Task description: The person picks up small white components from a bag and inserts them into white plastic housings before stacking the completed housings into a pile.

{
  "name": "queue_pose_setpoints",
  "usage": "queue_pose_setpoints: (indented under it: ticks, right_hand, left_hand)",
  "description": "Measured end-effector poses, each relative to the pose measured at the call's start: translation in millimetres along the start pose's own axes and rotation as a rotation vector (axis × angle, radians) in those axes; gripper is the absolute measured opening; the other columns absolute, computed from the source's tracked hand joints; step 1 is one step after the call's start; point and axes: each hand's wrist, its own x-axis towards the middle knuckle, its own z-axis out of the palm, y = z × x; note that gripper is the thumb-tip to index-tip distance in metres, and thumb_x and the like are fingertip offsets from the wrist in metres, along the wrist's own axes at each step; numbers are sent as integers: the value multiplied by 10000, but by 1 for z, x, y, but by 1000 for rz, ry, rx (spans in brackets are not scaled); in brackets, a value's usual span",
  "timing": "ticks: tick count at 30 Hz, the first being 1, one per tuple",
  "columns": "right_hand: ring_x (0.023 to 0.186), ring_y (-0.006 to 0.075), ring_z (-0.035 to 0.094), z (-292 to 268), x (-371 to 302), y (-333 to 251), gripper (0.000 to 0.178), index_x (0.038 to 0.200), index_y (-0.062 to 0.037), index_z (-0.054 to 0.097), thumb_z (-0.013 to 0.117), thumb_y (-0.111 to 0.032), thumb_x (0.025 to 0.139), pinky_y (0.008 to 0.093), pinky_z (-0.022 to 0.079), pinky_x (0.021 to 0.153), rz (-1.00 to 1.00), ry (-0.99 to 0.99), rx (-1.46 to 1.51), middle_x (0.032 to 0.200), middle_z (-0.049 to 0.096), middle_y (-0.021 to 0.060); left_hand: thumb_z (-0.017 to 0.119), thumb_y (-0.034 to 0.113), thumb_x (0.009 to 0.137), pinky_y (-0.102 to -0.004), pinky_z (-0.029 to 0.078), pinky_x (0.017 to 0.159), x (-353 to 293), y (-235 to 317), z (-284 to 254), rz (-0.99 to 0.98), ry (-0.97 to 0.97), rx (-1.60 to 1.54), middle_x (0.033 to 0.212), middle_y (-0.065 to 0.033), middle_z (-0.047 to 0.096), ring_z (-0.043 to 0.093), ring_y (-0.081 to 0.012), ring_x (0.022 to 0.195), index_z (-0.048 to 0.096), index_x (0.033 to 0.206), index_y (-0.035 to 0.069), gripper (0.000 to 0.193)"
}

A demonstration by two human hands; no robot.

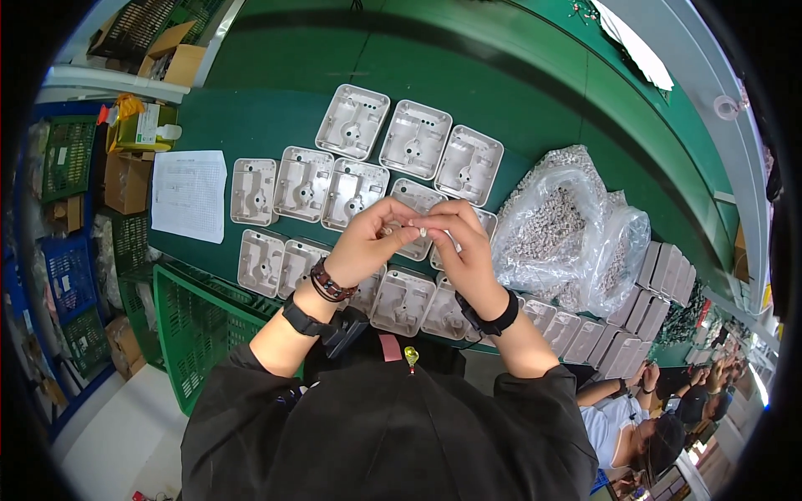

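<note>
My left hand and my right hand meet over the middle of the bench, fingertips together. Between them I pinch a small white part; its exact kind is too small to make out. The left fingers are curled, and what lies inside them is partly hidden. Under and around my hands sit open light-grey plastic housings in rows, with moulded posts and holes inside. One housing lies just beyond my fingertips, partly covered by them. Another housing is below my wrists.
Clear plastic bags full of small pale parts stand to the right. Stacked grey housings lie beyond them. At left are a printed sheet, a green crate and shelves with bins. Another person sits at the lower right.
</note>
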Motion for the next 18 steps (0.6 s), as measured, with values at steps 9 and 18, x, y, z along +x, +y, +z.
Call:
queue_pose_setpoints:
  ticks: [9, 18]
  right_hand:
    - [782, 201, 560, -6, 10, -13, 109, 814, -5, 597, 617, 17, 709, 278, 455, 652, 129, -162, 82, 855, 560, 79]
    - [757, 209, 542, -9, 82, 22, 84, 706, -48, 587, 643, -47, 644, 302, 449, 612, -161, -63, -518, 857, 524, 60]
  left_hand:
    - [631, 22, 741, -156, 306, 520, -6, -11, -19, 28, 16, 175, 700, 52, 519, 395, 2, 594, 528, 853, 56, 156]
    - [585, 77, 791, -157, 263, 447, -2, -3, -48, 156, 341, 147, 701, 61, 463, 320, 2, 496, 527, 891, 72, 116]
